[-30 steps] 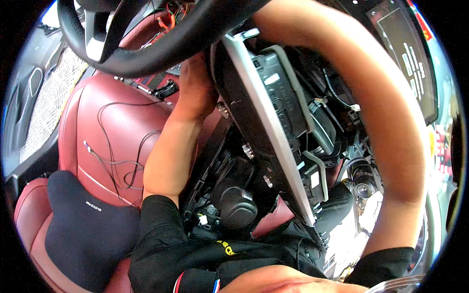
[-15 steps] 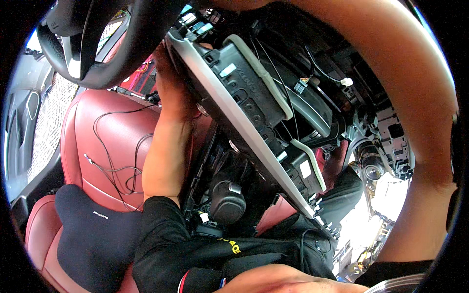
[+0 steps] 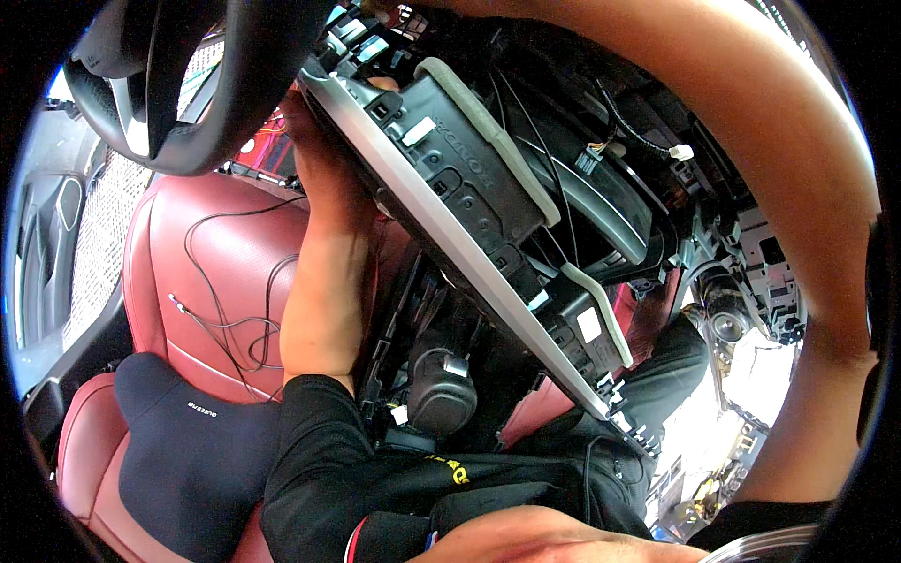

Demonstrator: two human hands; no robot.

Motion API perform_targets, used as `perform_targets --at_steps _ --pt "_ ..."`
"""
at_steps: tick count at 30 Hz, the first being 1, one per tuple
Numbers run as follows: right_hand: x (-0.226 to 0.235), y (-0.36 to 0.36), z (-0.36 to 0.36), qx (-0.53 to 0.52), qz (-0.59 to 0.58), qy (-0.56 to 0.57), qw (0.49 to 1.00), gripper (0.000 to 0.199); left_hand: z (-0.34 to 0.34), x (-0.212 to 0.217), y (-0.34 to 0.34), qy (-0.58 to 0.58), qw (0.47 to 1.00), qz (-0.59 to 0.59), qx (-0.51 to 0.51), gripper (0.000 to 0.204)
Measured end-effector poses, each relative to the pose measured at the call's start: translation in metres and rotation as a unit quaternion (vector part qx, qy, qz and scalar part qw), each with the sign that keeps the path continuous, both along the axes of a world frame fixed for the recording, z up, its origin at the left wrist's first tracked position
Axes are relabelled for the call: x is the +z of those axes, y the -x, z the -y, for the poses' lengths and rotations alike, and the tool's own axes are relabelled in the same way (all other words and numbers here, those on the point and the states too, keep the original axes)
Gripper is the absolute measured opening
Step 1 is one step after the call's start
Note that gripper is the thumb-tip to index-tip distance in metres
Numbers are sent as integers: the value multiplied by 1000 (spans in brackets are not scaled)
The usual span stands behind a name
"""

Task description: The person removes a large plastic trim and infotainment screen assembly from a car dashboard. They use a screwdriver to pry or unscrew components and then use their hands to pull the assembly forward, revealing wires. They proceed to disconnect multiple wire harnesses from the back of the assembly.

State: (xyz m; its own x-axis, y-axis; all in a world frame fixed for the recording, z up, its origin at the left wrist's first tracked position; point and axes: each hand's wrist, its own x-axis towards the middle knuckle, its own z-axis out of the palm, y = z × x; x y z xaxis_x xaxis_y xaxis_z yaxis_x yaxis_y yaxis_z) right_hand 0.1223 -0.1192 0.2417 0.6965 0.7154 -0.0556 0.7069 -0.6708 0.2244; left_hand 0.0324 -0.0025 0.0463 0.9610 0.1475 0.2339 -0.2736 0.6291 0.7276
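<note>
A long dashboard trim panel with a silver strip, black plastic backing and grey foam gaskets slants across the middle, its back side facing up. My left hand grips its upper left end from beneath; a bit of finger shows over the edge there. My right forearm arches along the right side and over the top, leading to the panel's far end. Shade and the picture's upper edge hide the right hand's fingers. The lower right end of the panel lies over my dark trousers.
The steering wheel stands close at upper left. Black cable and a dark cushion lie on the red seat. A loose wire connector hangs in the opened dashboard. A black gear shifter stands below the panel.
The panel's upper left end has shifted slightly left and up in the view, and my left hand has moved with it. The view itself has shifted a little.
</note>
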Motion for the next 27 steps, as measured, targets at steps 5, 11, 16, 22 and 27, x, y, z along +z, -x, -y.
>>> perform_targets --at_steps 5,11,16,22,27 --pt "-4 4 3 -16 -2 -56 998 23 2 1 1 44 999 -12 -16 78" --pt "-6 14 1 -36 17 -21 999 21 1 -13 -6 10 1000 -18 6 78" --pt "-4 8 -6 -39 -12 0 999 22 -3 -18 -8 7 1000 -21 11 79" --pt "-1 -21 2 33 -4 130 991 23 2 -14 -9 42 999 -21 -20 79" --pt "2 -18 0 52 26 161 985 22 0 -17 -11 58 997 -26 -37 80"
